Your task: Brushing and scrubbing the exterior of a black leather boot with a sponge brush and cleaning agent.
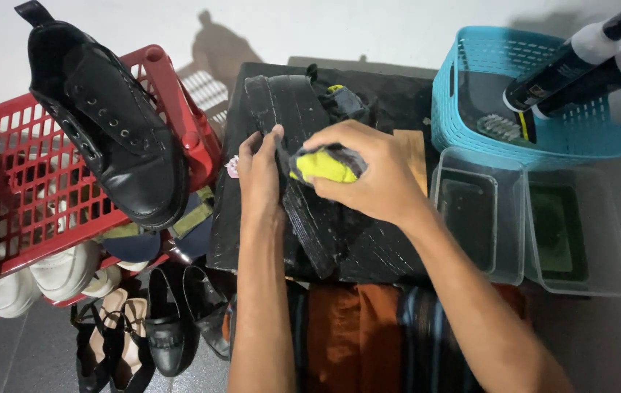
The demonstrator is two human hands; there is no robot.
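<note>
Glossy black leather boot [110,120] on a red perforated plastic basket [12,167]. Wet, shiny black rubber sole of a shoe [303,167], rubbed with a soft yellow sponge [323,166]. Turquoise plastic lattice basket [463,102]; clear smooth plastic tubs [514,218]. Matt black worktop [390,102].

Single head view — looks steeply down, close over hands [325,175] and black work board [390,247].

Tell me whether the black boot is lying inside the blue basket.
No, the black boot rests on the red basket; the blue basket holds bottles.
</note>
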